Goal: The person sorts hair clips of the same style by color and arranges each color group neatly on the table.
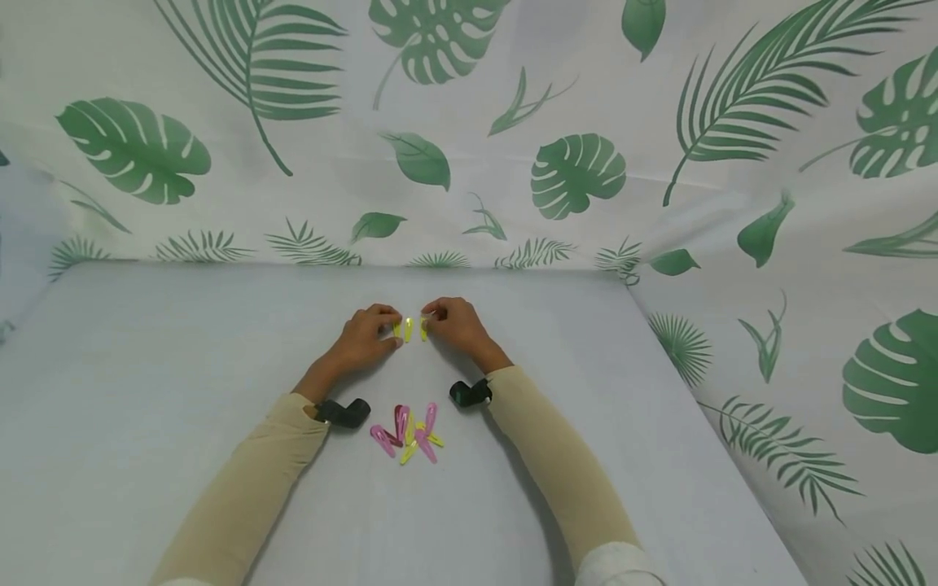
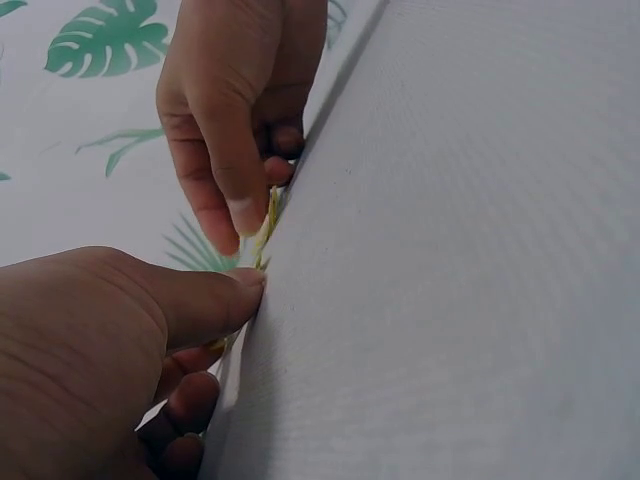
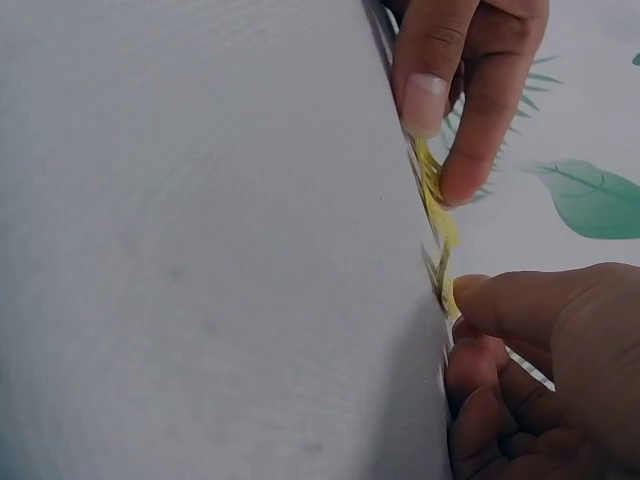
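Observation:
Three yellow snap hair clips stand side by side on the white table, far from the person. My left hand [image 1: 364,336] holds the leftmost yellow hair clip [image 1: 397,329] between thumb and fingers. The middle yellow hair clip [image 1: 408,330] lies just right of it, untouched as far as the head view shows. My right hand [image 1: 456,327] pinches the rightmost yellow hair clip [image 1: 422,329], partly hidden by its fingertips. In the right wrist view, the right thumb presses against a yellow hair clip [image 3: 447,293], with the left hand [image 3: 465,80] above.
A loose pile of pink, dark red and yellow hair clips, with a pink hair clip [image 1: 431,417] among them, lies nearer on the table [image 1: 352,521], between the forearms. Behind the table hangs a leaf-print cloth [image 1: 484,171], which continues along the right side.

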